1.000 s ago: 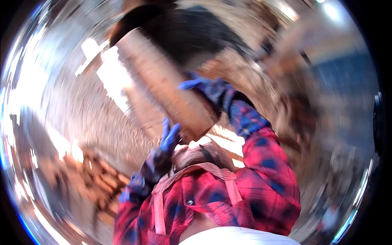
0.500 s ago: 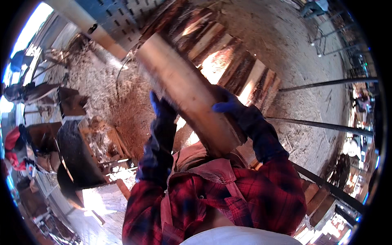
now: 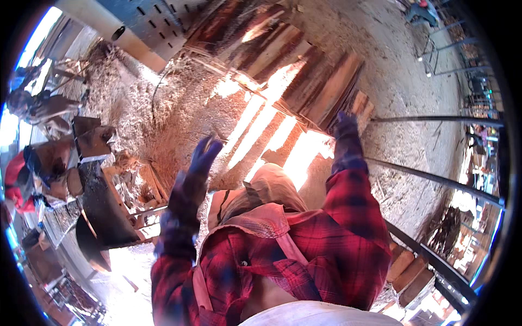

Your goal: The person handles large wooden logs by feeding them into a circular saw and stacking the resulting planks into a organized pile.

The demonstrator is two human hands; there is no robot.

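My left hand (image 3: 205, 153), in a dark blue glove, hangs over the sawdust-covered floor with its fingers spread and nothing in it. My right hand (image 3: 347, 133), gloved alike, is at the near right end of a stack of wooden boards (image 3: 296, 70). Its fingers look stretched out, though somewhat blurred, and they grip nothing I can see. Whether they touch the wood I cannot tell. A wide board (image 3: 338, 81) lies on top of the stack at its right side. Rough bark-brown edges show on several boards.
A blue-grey slotted metal panel (image 3: 157, 22) with a pale beam (image 3: 117, 32) stands at the far left. A dark curved machine part (image 3: 106, 204) is on my left. Metal bars (image 3: 435, 175) run along the right. Cut wood blocks (image 3: 410, 274) sit at the lower right.
The wide board that both hands held has left them and now lies on the stack. My hands have moved apart, the left slightly left and the right forward and right.
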